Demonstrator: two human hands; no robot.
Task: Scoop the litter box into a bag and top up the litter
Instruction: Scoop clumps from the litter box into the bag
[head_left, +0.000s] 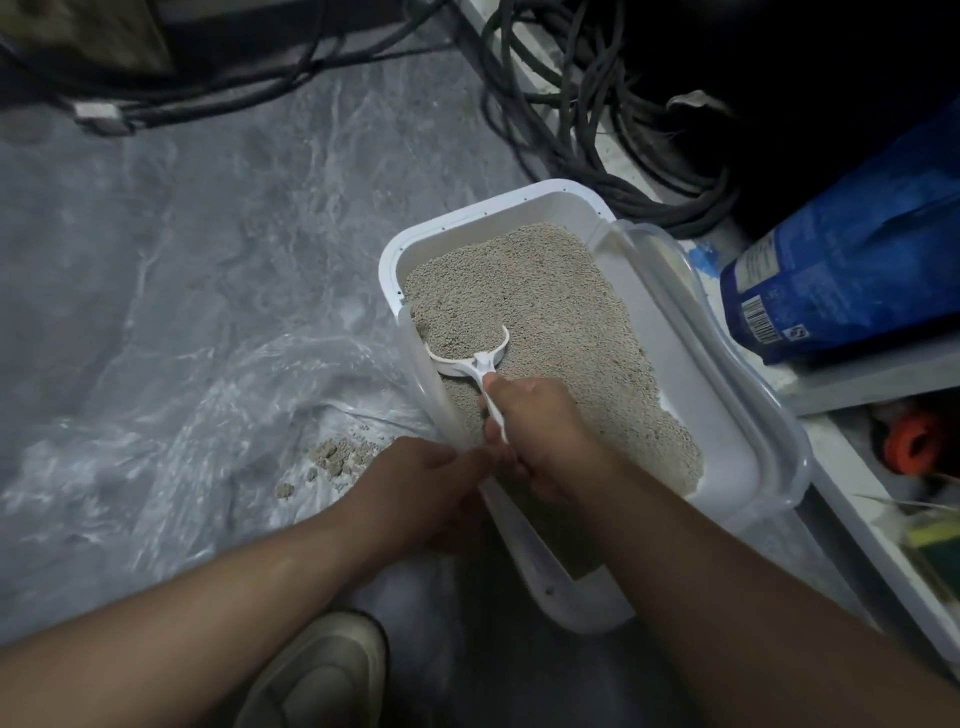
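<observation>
Both of your hands meet at the near left edge of the white rectangular plastic litter box, which sits on the grey marbled floor with its long axis running from near you, up and leftward to the far rounded end. Your right hand has its fingers curled round the handle of the white plastic litter scoop, thumb lying along the top of the handle. The scoop's long axis runs from your hand up and to the left, its curved head pointing toward the box's far left corner and sunk into the beige granular litter close against the left wall. Your left hand sits just outside that wall, fingers bent and pinching at the wall's edge where the clear plastic bag comes up beside it; whether it grips the bag, the wall, or both, you cannot tell. The bag lies spread on the floor to the left of the box, with a small pile of litter clumps inside it near your left hand. A blue litter sack stands to the right of the box, and black coiled cables lie beyond its far end. A beige shoe shows below your forearms.
</observation>
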